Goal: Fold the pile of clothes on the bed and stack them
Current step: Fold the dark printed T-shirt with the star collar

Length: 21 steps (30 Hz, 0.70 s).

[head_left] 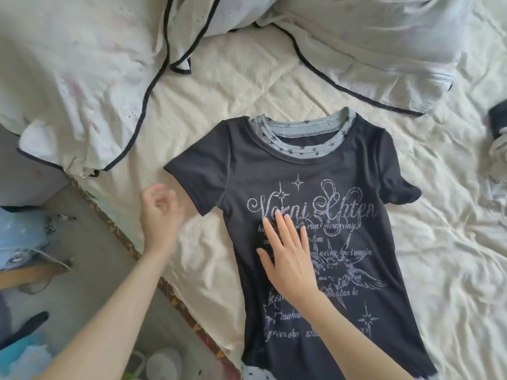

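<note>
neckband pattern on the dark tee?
Pale blue neckband with small dark stars, on the dark printed T-shirt; head view.

Script lettering "Vorni Shten" across the black T-shirt (315, 187) front.

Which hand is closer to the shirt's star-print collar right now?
Right. The right hand lies flat on the T-shirt chest print below the collar; the left hand hovers off the shirt, beside its sleeve.

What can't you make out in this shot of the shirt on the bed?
- Black printed T-shirt: its hem runs off the bottom edge of the head view, and the right hand covers part of the print.
- Left hand: motion-blurred, finger pose unclear.
- Dark garment: cut off by the right edge.
</note>
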{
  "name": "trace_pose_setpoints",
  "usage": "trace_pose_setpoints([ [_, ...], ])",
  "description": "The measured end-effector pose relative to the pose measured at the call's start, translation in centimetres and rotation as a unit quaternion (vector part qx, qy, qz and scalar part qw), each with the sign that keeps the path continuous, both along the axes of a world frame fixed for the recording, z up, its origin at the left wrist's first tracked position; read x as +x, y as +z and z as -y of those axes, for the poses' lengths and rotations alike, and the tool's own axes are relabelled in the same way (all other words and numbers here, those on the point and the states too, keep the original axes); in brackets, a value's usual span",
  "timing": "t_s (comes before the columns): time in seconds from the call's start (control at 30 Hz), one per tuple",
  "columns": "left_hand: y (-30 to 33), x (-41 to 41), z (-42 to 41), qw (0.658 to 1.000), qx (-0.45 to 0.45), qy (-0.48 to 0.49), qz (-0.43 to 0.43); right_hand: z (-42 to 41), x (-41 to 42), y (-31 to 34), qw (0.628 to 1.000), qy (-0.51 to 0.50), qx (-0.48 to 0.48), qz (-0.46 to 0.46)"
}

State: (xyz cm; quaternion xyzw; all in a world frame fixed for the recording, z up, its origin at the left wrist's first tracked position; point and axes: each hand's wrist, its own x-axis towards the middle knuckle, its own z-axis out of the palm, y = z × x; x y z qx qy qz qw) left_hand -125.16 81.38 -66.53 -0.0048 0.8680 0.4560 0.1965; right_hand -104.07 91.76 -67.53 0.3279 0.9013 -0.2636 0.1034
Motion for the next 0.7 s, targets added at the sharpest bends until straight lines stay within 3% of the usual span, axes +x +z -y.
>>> trace_pose_setpoints([
  [0.23, -1.3, 13.7, 4.5, 0.981, -0.065, -0.160, 0.087, 1.8, 11.0, 1.2, 0.992, -0.115, 0.035, 0.039],
  [0.43, -1.0, 18.4, 5.5, 0.971, -0.095, -0.202, 0.089, -1.4, 18.9, 2.0, 0.962, -0.264, 0.051, 0.053],
  [0.53, -0.4, 19.3, 5.9, 0.966, -0.119, -0.212, 0.089, -2.8, 21.4, 1.9, 0.942, -0.328, 0.009, 0.066],
  [0.7, 0.3, 20.9, 7.1, 0.966, -0.145, -0.179, 0.119, -3.7, 23.2, 1.2, 0.877, -0.453, -0.139, 0.077],
])
